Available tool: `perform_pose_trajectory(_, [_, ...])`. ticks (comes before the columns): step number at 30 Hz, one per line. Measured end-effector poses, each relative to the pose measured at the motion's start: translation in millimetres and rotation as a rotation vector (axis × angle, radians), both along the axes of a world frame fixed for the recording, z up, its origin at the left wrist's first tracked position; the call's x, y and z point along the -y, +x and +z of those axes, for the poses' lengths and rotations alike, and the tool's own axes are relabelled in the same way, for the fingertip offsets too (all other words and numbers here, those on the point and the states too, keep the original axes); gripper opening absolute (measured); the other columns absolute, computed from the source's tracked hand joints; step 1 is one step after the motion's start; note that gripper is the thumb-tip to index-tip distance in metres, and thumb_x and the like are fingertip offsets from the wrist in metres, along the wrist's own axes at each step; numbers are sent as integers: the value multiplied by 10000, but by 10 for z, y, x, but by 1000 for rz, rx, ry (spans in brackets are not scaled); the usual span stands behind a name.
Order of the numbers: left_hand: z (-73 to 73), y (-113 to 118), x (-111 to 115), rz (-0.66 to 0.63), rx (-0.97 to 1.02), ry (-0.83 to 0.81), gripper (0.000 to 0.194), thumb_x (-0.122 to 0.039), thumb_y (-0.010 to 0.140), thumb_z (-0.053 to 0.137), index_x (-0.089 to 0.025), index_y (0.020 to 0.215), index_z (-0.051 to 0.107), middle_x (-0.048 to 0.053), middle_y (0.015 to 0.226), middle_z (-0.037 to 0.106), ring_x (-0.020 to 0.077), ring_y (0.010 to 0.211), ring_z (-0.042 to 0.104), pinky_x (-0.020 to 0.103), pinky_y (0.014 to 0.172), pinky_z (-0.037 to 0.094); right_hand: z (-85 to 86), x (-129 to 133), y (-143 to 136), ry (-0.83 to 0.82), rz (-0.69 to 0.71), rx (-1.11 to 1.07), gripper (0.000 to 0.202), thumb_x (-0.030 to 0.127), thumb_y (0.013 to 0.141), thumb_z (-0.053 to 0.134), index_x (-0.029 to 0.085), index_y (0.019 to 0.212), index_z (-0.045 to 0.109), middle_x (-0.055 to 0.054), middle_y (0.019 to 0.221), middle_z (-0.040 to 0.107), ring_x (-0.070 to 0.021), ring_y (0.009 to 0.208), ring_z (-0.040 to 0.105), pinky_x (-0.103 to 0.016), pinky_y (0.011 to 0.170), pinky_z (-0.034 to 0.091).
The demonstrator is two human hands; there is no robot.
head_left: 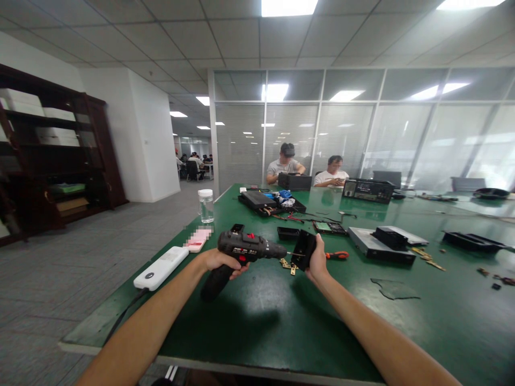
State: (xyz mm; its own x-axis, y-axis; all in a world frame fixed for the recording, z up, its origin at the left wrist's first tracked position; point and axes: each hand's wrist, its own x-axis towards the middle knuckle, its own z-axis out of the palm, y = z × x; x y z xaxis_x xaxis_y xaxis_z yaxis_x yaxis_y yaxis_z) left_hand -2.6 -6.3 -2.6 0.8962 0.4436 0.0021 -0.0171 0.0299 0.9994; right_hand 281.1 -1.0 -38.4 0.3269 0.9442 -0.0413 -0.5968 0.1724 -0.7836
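Our left fingers (238,272) grip the drill (237,247), its bit (295,254) at the black box (306,245) just left of our right fingers (319,245), which clasp it; slackness there might let it twist.

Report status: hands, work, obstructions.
Left hand gripping drill. Right hand holding black box above table. Bit at box, contact unclear. Orange-handled tool beyond right hand, not blocking bit.

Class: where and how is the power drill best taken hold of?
Probably by the handle of the power drill, just below its body, coming from the left, as the left hand does. The handle slants down toward the wearer, while the bit points right, toward the black part, so fingers there should stay clear of it.
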Motion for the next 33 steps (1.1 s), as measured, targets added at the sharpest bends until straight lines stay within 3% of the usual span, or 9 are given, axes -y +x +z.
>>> perform_pose_trajectory(22, [17,7,20,20,-13,40,257,-196,643,589,-89,876,560,39,689,508,109,546,458,237,494,395,0,6,-8,13,-34,16,439,614,657,469,188,741,532,20,494,525,-167,427,530,-306,413,459])
perform_pose_trajectory(33, [23,-27,-24,-30,-55,119,296,-244,659,603,-85,906,561,75,817,538,107,569,465,241,519,412,23,35,-17,10,-34,-14,443,615,658,467,186,748,533,14,500,526,-153,420,515,-282,406,443])
